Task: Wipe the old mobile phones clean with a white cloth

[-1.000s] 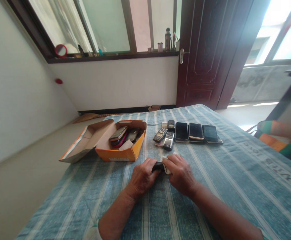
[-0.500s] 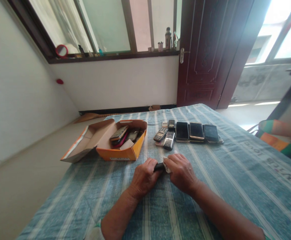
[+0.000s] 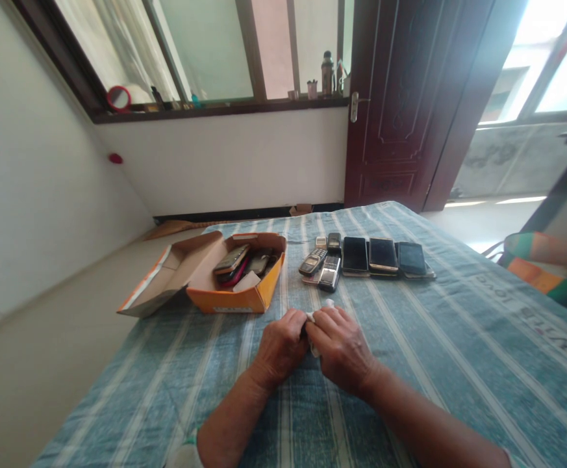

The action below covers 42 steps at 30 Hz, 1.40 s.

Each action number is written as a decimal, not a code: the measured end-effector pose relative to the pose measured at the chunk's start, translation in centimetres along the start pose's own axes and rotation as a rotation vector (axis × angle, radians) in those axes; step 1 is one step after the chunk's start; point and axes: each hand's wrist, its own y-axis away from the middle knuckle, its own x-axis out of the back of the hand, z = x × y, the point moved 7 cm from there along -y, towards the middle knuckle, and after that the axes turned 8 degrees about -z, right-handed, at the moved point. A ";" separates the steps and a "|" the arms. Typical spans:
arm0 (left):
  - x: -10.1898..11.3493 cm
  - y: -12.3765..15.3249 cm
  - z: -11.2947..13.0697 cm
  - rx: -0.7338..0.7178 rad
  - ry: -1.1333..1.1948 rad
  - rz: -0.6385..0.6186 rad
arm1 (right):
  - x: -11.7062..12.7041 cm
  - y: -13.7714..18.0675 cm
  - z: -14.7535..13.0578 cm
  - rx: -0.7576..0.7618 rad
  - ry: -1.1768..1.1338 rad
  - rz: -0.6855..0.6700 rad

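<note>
My left hand (image 3: 278,348) is closed on a slim black mobile phone, now almost wholly hidden by the fingers. Bunched in my right hand (image 3: 344,351) is a white cloth (image 3: 330,303), wrapped against the phone's right part. Both hands meet just above the bed cover. Beyond them lie several keypad phones, among them a silver-and-black one (image 3: 330,273) and a grey one (image 3: 312,262). To their right, touch-screen phones (image 3: 354,255) lie in short stacks side by side. An orange cardboard box (image 3: 229,301) with its lid folded open to the left holds more phones (image 3: 232,260).
A blue-and-white striped cover (image 3: 410,390) spreads under everything. Behind stand a white wall (image 3: 234,162) and a dark red door (image 3: 395,97). A window sill (image 3: 225,109) carries a red round mirror (image 3: 119,99) and a flask (image 3: 328,75). Colourful fabric (image 3: 546,263) is at right.
My right hand has slid left with the cloth, up against my left hand, covering the black phone's end. My left hand, the box and the other phones stay put.
</note>
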 end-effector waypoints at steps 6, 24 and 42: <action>0.1 -0.1 -0.1 0.011 0.034 -0.023 | 0.2 0.0 0.8 0.001 0.016 0.016; 0.5 -0.2 -1.1 0.099 -0.037 -0.063 | 0.0 0.9 4.8 -0.208 -0.050 0.049; 0.1 -0.3 -0.8 0.004 0.125 -0.112 | -1.4 0.4 1.4 -0.069 -0.048 -0.096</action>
